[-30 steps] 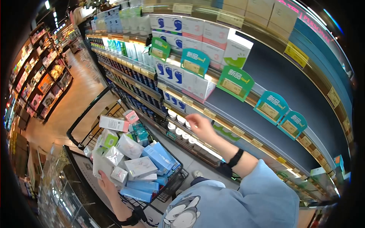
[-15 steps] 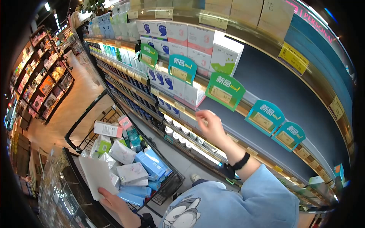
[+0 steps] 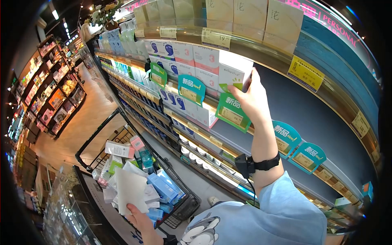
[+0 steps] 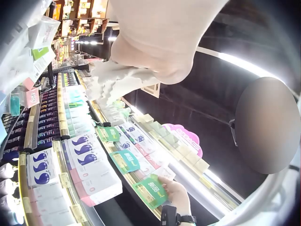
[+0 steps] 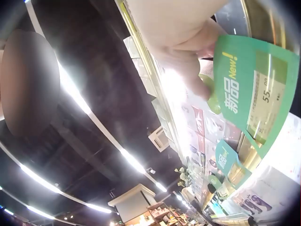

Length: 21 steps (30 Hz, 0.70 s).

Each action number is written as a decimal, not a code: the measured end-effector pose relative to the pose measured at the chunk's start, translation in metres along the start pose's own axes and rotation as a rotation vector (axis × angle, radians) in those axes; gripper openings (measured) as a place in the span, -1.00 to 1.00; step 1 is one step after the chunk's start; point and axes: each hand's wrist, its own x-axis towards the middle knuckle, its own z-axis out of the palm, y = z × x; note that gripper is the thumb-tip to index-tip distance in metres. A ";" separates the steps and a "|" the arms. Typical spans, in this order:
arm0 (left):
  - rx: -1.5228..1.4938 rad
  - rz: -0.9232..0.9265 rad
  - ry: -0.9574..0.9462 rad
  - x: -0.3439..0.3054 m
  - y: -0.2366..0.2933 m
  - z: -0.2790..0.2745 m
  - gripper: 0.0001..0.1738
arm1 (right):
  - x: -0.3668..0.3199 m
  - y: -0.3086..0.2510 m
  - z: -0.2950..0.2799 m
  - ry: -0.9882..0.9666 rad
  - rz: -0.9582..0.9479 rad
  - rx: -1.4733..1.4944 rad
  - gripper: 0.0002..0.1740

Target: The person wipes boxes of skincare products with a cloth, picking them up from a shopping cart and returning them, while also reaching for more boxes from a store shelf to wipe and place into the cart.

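On the upper shelf, my right hand [image 3: 255, 100] grips a white box with green marks [image 3: 233, 70], thumb on its front and fingers on its far side. A green price tag [image 3: 232, 110] stands just below that box; in the right wrist view the same tag [image 5: 254, 84] is beside my hand [image 5: 188, 42]. Down at the cart, my left hand [image 3: 141, 220] holds a white sheet-like item [image 3: 131, 190], its thumb over the lower edge. The left wrist view shows this hand [image 4: 155, 42] close up with a pale, wavy-edged item [image 4: 120, 82].
The black cart [image 3: 192, 204] holds several boxes, among them blue ones [image 3: 163, 188]. Pink-and-white boxes [image 3: 206, 59] stand left of the gripped box. Teal tags [image 3: 191, 87] line the shelf edge. A display rack [image 3: 57, 90] stands across the aisle at left.
My right hand has risen from beside the lower shelf edge to the upper shelf and taken hold of the white box. My left hand has lifted the white item off the cart's pile.
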 end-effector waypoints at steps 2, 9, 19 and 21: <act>-0.011 0.013 -0.035 -0.001 0.005 0.002 -0.31 | -0.007 -0.002 -0.002 -0.015 -0.032 0.109 -0.29; -0.091 0.108 -0.071 -0.005 0.008 0.002 -0.33 | -0.085 -0.021 -0.004 0.216 -0.847 -0.196 -0.33; 0.655 0.875 -0.630 -0.008 0.083 0.026 -0.43 | -0.178 -0.045 0.098 -0.577 -0.636 0.386 -0.24; 0.716 0.793 -0.679 -0.009 0.082 0.012 -0.43 | -0.179 -0.048 0.104 -0.619 -0.585 0.287 -0.25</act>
